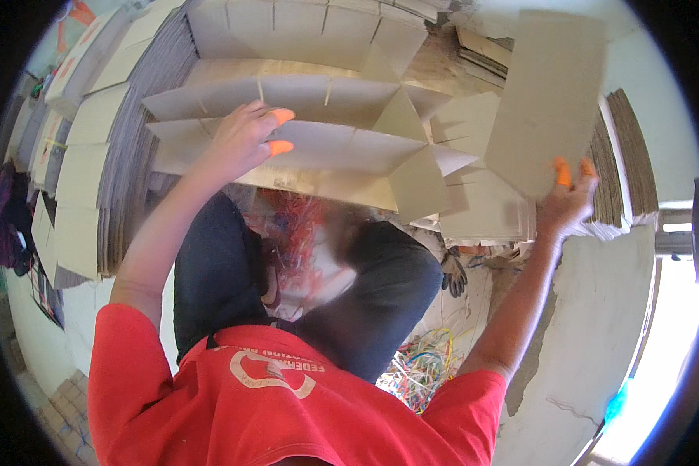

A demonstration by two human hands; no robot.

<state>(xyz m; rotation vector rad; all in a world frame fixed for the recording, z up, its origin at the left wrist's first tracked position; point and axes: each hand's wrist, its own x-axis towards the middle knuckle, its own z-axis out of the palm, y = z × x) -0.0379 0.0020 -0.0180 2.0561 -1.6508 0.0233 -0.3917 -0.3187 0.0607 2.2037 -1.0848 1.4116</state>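
Note:
My right hand (571, 203), with orange covers on its fingertips, grips the lower end of a flat brown cardboard sheet (547, 97) raised at the right. My left hand (245, 138) is at the front long slotted cardboard strip (330, 144); its orange-tipped thumb and finger are apart, with nothing visible between them. This strip stands on edge, and another slotted strip (287, 93) runs parallel behind it. Shorter cardboard pieces (421, 186) cross the strips near their right ends. Whether the left fingers touch the front strip is hard to tell.
Tall stacks of cardboard (81, 175) rise at the left. More cardboard (485, 206) lies at the right, beside an upright stack (637, 155). Below are a dark glove (453, 273) and a heap of coloured straps (423, 369). Further slotted cardboard (287, 31) stands at the back.

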